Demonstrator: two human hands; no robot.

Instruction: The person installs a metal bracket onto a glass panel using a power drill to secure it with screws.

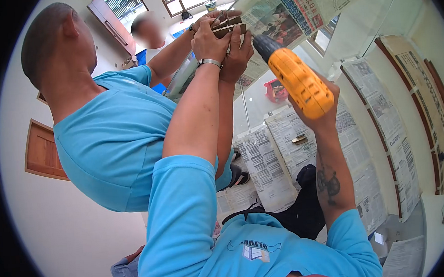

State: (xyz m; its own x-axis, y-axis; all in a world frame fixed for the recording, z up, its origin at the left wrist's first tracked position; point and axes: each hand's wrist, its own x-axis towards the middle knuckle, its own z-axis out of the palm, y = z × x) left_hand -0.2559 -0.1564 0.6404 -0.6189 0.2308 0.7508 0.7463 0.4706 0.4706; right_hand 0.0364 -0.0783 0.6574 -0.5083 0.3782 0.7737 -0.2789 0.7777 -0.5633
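My right hand [326,94] is wrapped round the handle of a yellow and black cordless drill [299,77]. The drill's black chuck points up and left, close to the end of a brass-coloured metal fitting [236,26] at the glass. My left hand [209,41], with a metal band at its wrist, has its fingers closed at the left end of that fitting. A co-worker's hand [240,52] presses on the fitting from below, and their other hand [220,17] is above it. Whether a bit touches the metal cannot be made out.
Glass panels covered with newspaper [286,15] rise ahead. Newspaper-covered steps [268,166] lie below, with small brass-coloured pieces [299,140] on one. The co-worker [116,139] stands close on my left. A red container [276,91] shows beyond the glass. Other people are in the background.
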